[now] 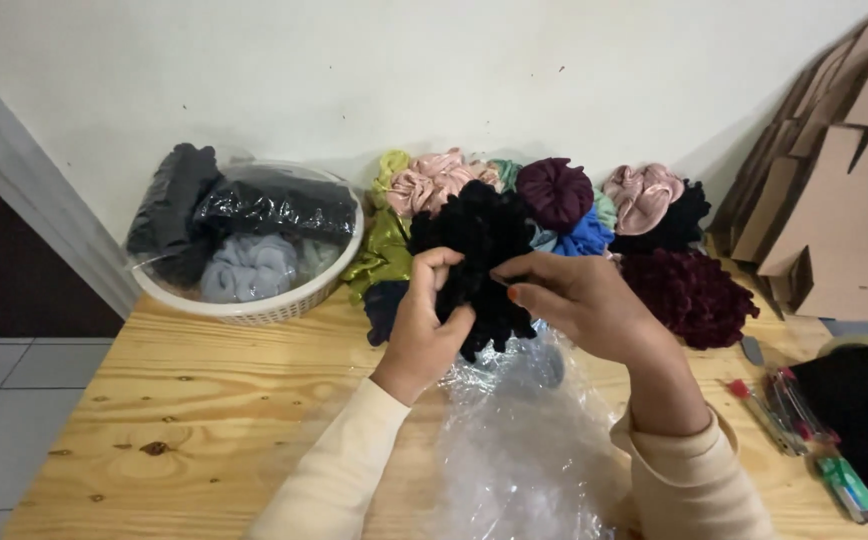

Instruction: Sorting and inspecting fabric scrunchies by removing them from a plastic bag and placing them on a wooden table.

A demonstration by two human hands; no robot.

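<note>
Black velvet scrunchie [482, 262] is held above the wooden table [204, 420], pinched closed between left hand [424, 335] and right hand [579, 305] (both gripping its edges), apparently for inspection; clear plastic bag [524, 440] lies beneath, presumably within reach.

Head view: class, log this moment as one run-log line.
left hand: holds black scrunchies | right hand: holds them too | below: clear plastic bag | surface: wooden table

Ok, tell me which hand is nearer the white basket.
Left. The left hand grips the black scrunchies just right of the white basket. The right hand holds the same bunch from its far side, farther from the basket.
</note>
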